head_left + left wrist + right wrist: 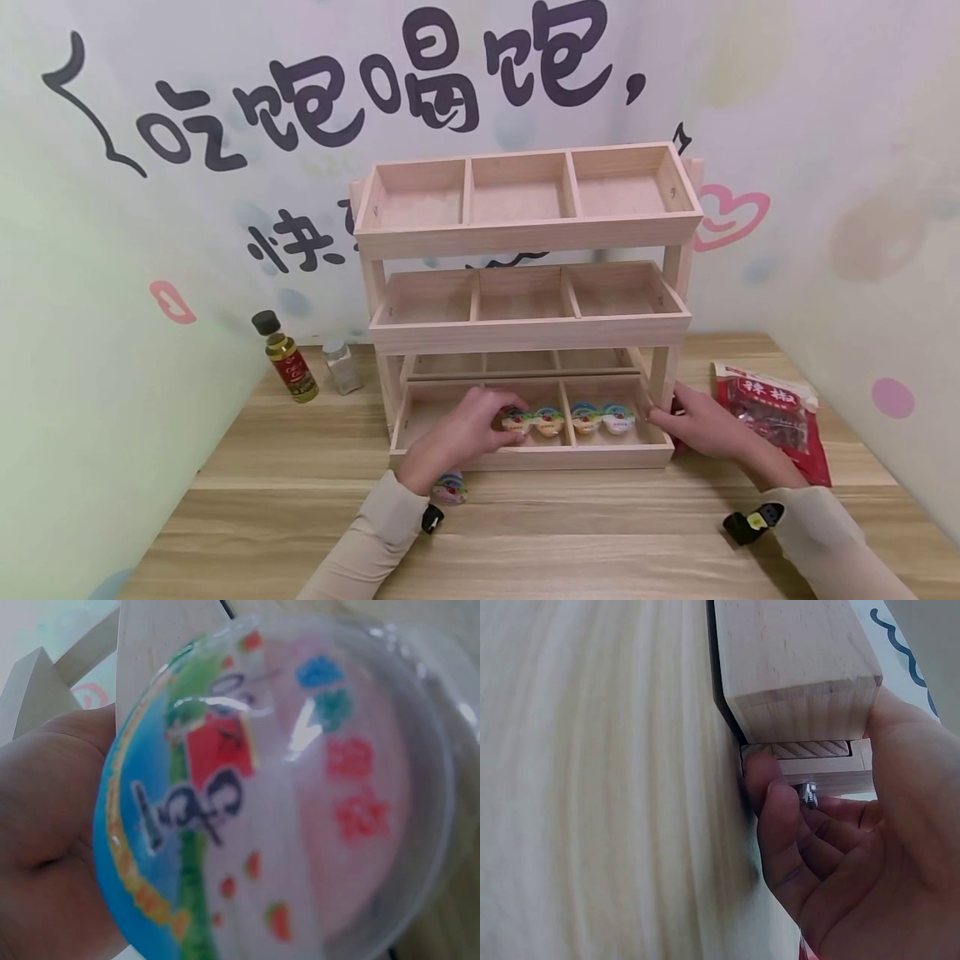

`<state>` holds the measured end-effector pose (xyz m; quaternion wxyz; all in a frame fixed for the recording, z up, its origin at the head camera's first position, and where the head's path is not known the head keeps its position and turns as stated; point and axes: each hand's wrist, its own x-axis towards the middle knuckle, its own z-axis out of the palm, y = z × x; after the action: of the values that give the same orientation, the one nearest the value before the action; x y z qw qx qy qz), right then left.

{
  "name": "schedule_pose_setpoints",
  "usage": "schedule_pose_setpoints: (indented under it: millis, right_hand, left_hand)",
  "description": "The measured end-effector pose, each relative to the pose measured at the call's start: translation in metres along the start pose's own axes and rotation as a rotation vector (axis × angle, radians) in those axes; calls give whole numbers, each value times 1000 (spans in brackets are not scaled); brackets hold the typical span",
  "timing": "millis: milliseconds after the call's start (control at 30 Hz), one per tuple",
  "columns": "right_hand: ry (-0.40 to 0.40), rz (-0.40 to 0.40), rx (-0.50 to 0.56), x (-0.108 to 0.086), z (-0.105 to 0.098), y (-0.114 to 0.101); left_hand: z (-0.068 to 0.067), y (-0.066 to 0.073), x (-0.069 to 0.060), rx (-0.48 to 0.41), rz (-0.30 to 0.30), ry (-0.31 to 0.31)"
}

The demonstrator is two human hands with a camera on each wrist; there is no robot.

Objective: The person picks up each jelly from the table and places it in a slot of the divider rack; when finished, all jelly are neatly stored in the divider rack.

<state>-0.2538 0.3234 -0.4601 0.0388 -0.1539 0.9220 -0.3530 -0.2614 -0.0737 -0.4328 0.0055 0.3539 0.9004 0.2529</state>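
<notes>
A three-tier wooden shelf (532,459) stands on the table, each tier divided into three compartments. In its lowest tier, the middle compartment has two small jelly cups side by side, and two more jelly cups (618,419) lie in the right compartment. My left hand (468,423) reaches over the front board and pinches the left jelly cup (516,422) of the middle pair between thumb and fingers. Another jelly cup (450,488) lies on the table below my left wrist; a cup (270,802) fills the left wrist view. My right hand (701,423) grips the shelf's lower right side, fingers curled around it (821,776).
At the left stand an oil bottle (292,367) with a dark cap and a small clear jar (342,367) with a pale lid. On the right lies a red bag (772,417) of dried chillies, beside my right forearm. A printed wall rises behind the table (600,533).
</notes>
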Motion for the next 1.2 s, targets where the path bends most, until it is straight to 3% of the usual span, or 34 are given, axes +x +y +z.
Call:
schedule_pose_setpoints:
  millis: [267, 533, 767, 1067, 1200]
  right_hand:
    - [-12, 10, 19, 0, 0, 1]
    - [-10, 9, 20, 0, 0, 1]
    - [-23, 24, 47, 1, 1, 2]
    - [-17, 9, 55, 1, 2, 3]
    - [-15, 1, 62, 0, 2, 1]
  left_hand:
    - [-5, 1, -4, -58, 3, 2]
    - [-13, -3, -18, -72, 43, 86]
    - [-15, -2, -41, -84, 82, 103]
    - [-14, -9, -71, -110, 215, 191]
    - [-16, -16, -86, -142, 206, 195]
